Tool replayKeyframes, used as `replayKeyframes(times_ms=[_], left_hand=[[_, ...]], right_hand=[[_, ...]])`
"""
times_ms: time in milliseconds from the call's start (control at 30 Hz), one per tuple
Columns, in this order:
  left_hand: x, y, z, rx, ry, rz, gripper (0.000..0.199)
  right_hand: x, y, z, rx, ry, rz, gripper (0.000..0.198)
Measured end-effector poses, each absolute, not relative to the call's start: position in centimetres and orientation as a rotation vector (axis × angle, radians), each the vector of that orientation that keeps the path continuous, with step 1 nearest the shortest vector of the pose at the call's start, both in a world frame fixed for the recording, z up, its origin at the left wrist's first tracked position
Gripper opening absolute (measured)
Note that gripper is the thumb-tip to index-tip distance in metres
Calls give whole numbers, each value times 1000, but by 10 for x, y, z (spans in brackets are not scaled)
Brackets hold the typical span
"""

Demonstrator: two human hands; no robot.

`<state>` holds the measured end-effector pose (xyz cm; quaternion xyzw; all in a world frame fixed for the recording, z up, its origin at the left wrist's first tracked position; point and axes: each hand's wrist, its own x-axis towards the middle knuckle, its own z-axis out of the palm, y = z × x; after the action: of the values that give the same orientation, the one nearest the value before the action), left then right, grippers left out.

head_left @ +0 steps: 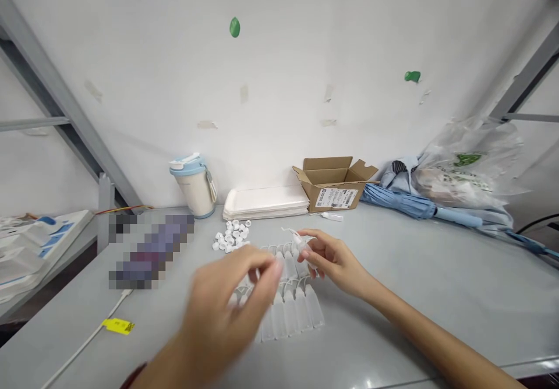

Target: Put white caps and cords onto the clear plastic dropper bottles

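Pinched in my right grip (328, 256), between thumb and fingers, is a small translucent white plastic bottle with a thin pale strand at its top (303, 244), tilted at the right end of a rear row of similar translucent bottles (289, 267). I judge it light, soft-walled and perhaps slick; its shoulder should bear a gentle hold, whereas the strand looks easily bent. My left grip (229, 304) is blurred, thumb and forefinger close together; whether it holds anything I cannot tell. It obstructs my view of part of the front row of translucent bottles (290, 313) on the smooth grey bench (406, 336). Beyond: a loose cluster of small round white caps (231, 237), a low stack of long white trays (266, 202) and an open brown cardboard box (337, 197).
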<state>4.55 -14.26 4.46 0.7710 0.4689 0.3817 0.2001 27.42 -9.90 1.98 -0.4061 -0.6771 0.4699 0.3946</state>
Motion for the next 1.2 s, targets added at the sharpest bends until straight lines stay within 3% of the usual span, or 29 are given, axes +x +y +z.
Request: replayKeyframes(times_ms=[167,567,933,1200], left_hand=[[75,-82,46,1912,1140,781,26],[62,-105,41,1569,913,634,22],[62,-109,34,1673,1019,531,34],[64,-109,28,1856,1072,669,17]], right_hand=[[269,-101,16,-964,-1676,1376,37],[266,-124,34,-986,-1782,1591,28],[265,-128,35,-1083,-1958,1384,25],[266,-123,30,-1127,-1842,1403,26]])
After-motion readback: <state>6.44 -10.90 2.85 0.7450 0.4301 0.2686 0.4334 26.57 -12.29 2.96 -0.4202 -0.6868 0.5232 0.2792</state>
